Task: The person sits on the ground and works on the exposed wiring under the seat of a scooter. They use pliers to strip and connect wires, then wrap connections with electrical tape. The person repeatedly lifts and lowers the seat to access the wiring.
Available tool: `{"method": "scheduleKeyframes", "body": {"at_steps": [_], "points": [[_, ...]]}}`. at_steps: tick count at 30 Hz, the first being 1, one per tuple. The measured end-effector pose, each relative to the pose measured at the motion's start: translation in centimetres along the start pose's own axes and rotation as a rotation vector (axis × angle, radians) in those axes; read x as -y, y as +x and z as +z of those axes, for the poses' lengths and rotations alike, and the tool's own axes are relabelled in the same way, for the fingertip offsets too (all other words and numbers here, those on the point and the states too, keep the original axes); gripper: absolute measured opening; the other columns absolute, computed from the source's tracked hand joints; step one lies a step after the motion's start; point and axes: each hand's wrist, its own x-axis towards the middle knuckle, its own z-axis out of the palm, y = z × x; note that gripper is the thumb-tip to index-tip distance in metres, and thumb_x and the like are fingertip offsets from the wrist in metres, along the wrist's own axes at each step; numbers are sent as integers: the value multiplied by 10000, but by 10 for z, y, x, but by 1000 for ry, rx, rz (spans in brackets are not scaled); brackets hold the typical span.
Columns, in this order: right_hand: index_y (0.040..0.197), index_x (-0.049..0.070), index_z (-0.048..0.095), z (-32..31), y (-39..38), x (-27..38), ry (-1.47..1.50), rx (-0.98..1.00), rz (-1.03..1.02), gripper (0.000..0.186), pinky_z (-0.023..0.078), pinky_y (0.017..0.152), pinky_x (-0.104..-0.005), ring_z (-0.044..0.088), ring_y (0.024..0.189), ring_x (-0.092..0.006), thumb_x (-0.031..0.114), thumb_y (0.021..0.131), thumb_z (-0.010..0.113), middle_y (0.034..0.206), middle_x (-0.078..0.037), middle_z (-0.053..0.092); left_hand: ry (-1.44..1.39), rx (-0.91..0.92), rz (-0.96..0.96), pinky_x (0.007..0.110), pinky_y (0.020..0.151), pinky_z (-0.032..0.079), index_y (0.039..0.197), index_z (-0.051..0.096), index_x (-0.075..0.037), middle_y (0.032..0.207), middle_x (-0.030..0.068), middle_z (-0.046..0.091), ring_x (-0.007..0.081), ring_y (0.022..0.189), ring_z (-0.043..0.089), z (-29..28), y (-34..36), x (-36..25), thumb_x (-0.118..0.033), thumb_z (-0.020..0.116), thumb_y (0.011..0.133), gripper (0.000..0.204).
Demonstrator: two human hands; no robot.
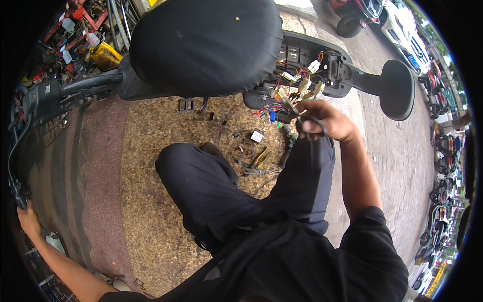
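My right hand (324,121) is closed on a pair of scissors (294,105) with dark looped handles. Their metal tips point into a tangle of coloured wires with white connectors (304,85), in the opened rear body (339,73) of an electric scooter; I cannot tell whether they touch a wire. A blue connector (272,116) hangs just left of the scissors. Far to the left, my left hand (28,221) is wrapped round the end of the handlebar (21,199), by a lever. The black padded seat (206,45) lies between my hands.
Between my knees lie pliers (255,171), a yellow-handled tool (262,158), a small white-topped box (257,136) and loose wire bits. A green drill-like tool (289,141) lies beside my right leg. A backrest (397,90) juts out at right. Mixed parts (70,40) crowd the upper left.
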Motion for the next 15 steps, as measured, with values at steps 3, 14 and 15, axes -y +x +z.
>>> {"method": "scheduleKeyframes", "body": {"at_steps": [3,14,15], "points": [[1181,-10,554,-25,0,26,-15,-130,-490,595,466,510,-200,590,567,-114,466,847,681,742,-121,665,-123,68,-17,386,993,408,1319,447,147,1234,304,590,405,1195,549,2,-3,6,-425,598,889,732],[1197,-9,602,10,154,183,-344,-783,-502,491,497,828,-314,620,995,-218,344,879,727,1097,-180,660,297,-62,-148,404,1036,393,1383,442,78,1320,286,550,403,1240,518,-36,-22,-53,-489,623,833,811],[1248,-23,554,11,156,184,-375,-728,-531,564,494,863,-322,615,1032,-240,360,872,728,1133,-205,648,323,-108,-157,411,1031,397,1381,453,67,1309,282,560,407,1231,524,-37,-24,-56,-488,625,829,801]]}}
